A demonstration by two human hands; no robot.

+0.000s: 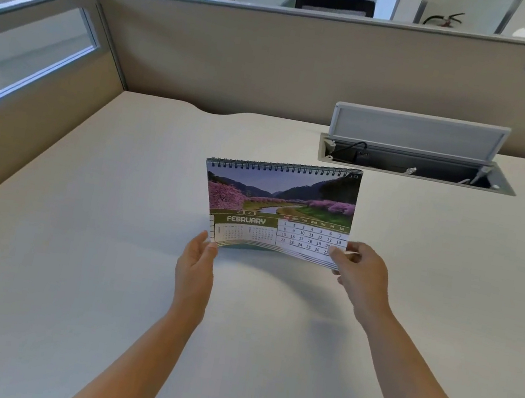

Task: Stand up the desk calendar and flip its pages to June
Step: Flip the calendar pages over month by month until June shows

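- Desk calendar (279, 206) standing upright near the middle of the pale bench (68, 270), spiral binding along the top edge, long axis running left to right across the view.
- Front page showing FEBRUARY, with a picture of pink trees and a river above the date grid.
- Right hand (360, 278) at the lower right corner of the calendar, fingers (337, 254) pinched together on the bottom edge of the front page; page edge slightly bowed and lifted there.
- Left hand (197, 257) at the lower left corner, fingers (211, 248) loosely apart, touching or almost touching the page edge; not possible to tell whether really gripping.
- Calendar lying directly ahead of both hands and just above them in the view; both hands equally close, one at each end of the long axis.
- Judgement: standing-up step looks done; flipping under way, with four more pages to turn after February to reach June.
- Judgement: next move turning on the hinge at the top: page to swing up from the bottom edge and over the spiral to the far side, so a lift away from the body and not a sideways pull.
- Possible risk: light stand sliding or tipping backward if the left hand does not steady the base.
- Open cable box (416, 165) in the bench behind, well apart from the calendar.
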